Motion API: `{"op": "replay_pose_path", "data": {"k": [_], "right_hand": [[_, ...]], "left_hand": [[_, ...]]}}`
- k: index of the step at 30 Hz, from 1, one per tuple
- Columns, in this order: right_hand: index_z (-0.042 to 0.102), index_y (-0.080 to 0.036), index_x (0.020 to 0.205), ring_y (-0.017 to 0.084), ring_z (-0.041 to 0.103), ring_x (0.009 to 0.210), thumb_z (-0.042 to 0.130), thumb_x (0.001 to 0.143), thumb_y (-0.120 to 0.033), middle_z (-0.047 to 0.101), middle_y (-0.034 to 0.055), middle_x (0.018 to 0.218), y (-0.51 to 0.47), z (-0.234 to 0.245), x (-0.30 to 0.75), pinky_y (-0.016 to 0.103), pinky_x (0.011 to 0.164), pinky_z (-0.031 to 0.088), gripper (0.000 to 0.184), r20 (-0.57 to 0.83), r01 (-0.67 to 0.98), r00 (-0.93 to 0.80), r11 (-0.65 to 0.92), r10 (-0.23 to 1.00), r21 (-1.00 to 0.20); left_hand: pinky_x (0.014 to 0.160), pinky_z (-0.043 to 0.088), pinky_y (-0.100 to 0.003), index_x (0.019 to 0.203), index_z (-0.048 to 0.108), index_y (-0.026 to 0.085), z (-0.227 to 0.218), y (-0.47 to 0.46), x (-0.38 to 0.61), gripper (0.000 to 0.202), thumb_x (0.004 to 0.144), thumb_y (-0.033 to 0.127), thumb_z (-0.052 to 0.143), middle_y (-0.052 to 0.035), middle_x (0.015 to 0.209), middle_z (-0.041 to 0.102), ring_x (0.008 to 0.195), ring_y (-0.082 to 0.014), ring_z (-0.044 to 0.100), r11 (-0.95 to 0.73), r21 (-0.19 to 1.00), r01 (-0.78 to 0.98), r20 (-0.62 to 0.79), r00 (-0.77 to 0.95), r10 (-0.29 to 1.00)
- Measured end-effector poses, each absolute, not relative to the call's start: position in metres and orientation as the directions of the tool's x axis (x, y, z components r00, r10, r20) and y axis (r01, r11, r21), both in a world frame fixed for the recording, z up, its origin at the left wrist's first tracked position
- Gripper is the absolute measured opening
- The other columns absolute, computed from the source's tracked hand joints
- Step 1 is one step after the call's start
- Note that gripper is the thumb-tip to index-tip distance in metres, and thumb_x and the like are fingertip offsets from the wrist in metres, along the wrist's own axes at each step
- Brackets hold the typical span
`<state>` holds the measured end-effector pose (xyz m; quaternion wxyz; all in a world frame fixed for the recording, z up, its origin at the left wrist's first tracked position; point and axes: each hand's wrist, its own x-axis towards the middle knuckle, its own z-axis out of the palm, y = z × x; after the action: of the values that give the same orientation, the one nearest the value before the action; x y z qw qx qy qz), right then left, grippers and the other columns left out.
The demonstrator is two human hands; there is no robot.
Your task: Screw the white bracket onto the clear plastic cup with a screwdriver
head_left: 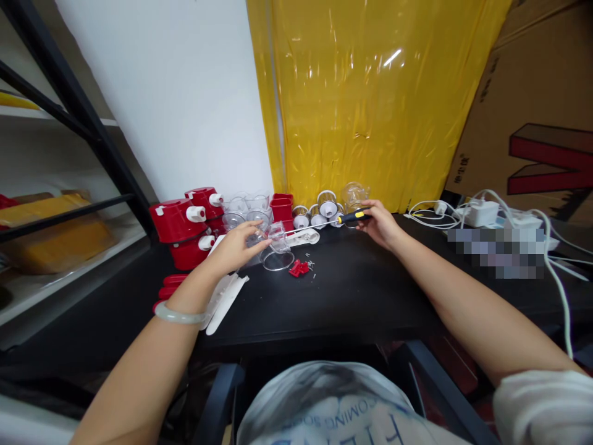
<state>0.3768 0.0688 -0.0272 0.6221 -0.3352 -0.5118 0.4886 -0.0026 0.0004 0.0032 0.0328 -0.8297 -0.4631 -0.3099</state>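
My left hand (238,246) has its thumb and fingers closed on a clear plastic container (278,259), tilted over the table. My right hand (380,225) grips a screwdriver (354,216) by its black and yellow handle. The screwdriver's shaft runs level to the left, with its tip close to the clear container; whether they touch I cannot tell. Below lie small red plastic parts (299,268) and, beside them, several loose screws (311,265). A white plastic strip (306,237) lies behind the container.
Red housings (173,221) with white knobs stand stacked at the left, beside clear cups (257,201) and red bins (281,207). Metallic cylinders (327,204) line the yellow curtain (370,93). White pieces (227,303) lie near my left forearm. White cables (556,266) and a power adapter (482,212) occupy the right.
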Motion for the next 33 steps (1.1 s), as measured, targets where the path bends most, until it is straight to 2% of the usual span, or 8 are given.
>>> {"op": "replay_pose_path", "data": {"k": [4,7,11,15,21,24,28,33], "right_hand": [[0.047,-0.028,0.096,0.014,0.056,0.059,0.064,0.064,-0.032,0.057,-0.0035,0.076,0.066,-0.026,0.377,0.030,0.055,0.051,0.036,0.308,-0.298,-0.030,0.286,0.951,-0.911],[0.048,-0.027,0.090,0.014,0.054,0.052,0.064,0.074,-0.054,0.056,-0.0032,0.070,0.072,-0.029,0.378,0.031,0.051,0.049,0.035,0.330,-0.185,0.055,0.335,0.942,-0.924],[0.052,-0.026,0.082,0.013,0.043,0.043,0.057,0.076,-0.079,0.044,-0.0047,0.053,0.082,-0.033,0.382,0.030,0.044,0.043,0.053,0.427,0.087,0.101,0.420,0.898,-0.903],[0.051,-0.026,0.082,0.010,0.040,0.044,0.066,0.074,-0.068,0.046,-0.0051,0.059,0.083,-0.034,0.383,0.029,0.045,0.042,0.046,0.450,0.081,0.098,0.443,0.888,-0.893],[0.050,-0.028,0.093,0.011,0.047,0.053,0.069,0.067,-0.040,0.051,-0.0056,0.069,0.069,-0.026,0.378,0.026,0.051,0.045,0.035,0.358,-0.277,-0.010,0.342,0.934,-0.898],[0.051,-0.027,0.091,0.012,0.049,0.053,0.066,0.071,-0.051,0.052,-0.0041,0.069,0.069,-0.026,0.378,0.027,0.050,0.046,0.035,0.373,-0.280,0.002,0.358,0.928,-0.891],[0.052,-0.026,0.084,0.012,0.044,0.044,0.053,0.077,-0.079,0.046,-0.0046,0.056,0.078,-0.030,0.380,0.029,0.045,0.045,0.054,0.400,-0.053,0.085,0.405,0.913,-0.913],[0.051,-0.025,0.082,0.010,0.041,0.043,0.069,0.075,-0.064,0.044,-0.0065,0.055,0.078,-0.030,0.379,0.028,0.045,0.045,0.043,0.375,0.005,0.085,0.376,0.923,-0.927]], "left_hand": [[0.109,0.044,-0.050,0.092,0.069,0.020,0.003,0.000,-0.002,0.051,0.090,0.069,0.055,-0.0146,0.139,0.061,0.126,-0.0335,0.059,-0.575,0.231,0.785,0.547,0.384,0.744],[0.109,0.044,-0.049,0.093,0.068,0.020,0.002,0.000,-0.002,0.049,0.090,0.067,0.056,-0.0146,0.140,0.061,0.126,-0.0328,0.059,-0.575,0.235,0.784,0.541,0.386,0.747],[0.109,0.044,-0.049,0.093,0.068,0.021,0.002,0.001,-0.003,0.049,0.089,0.069,0.056,-0.0137,0.140,0.061,0.126,-0.0327,0.059,-0.570,0.249,0.783,0.544,0.374,0.751],[0.110,0.043,-0.049,0.093,0.068,0.021,0.002,0.002,-0.003,0.050,0.089,0.070,0.055,-0.0136,0.140,0.061,0.127,-0.0328,0.058,-0.572,0.246,0.782,0.537,0.382,0.753],[0.109,0.044,-0.049,0.093,0.069,0.020,0.003,0.000,-0.002,0.051,0.089,0.069,0.055,-0.0151,0.139,0.061,0.126,-0.0338,0.059,-0.568,0.246,0.785,0.538,0.377,0.754],[0.109,0.044,-0.049,0.093,0.068,0.020,0.002,0.000,-0.002,0.049,0.090,0.068,0.056,-0.0151,0.140,0.061,0.126,-0.0334,0.059,-0.569,0.248,0.784,0.541,0.375,0.753],[0.108,0.045,-0.048,0.093,0.067,0.021,0.001,0.001,-0.003,0.048,0.089,0.067,0.057,-0.0147,0.140,0.061,0.127,-0.0326,0.059,-0.571,0.247,0.783,0.550,0.373,0.748],[0.109,0.044,-0.049,0.092,0.067,0.020,0.002,0.001,-0.002,0.050,0.089,0.069,0.056,-0.0155,0.140,0.061,0.127,-0.0335,0.059,-0.566,0.236,0.790,0.552,0.370,0.747]]}}
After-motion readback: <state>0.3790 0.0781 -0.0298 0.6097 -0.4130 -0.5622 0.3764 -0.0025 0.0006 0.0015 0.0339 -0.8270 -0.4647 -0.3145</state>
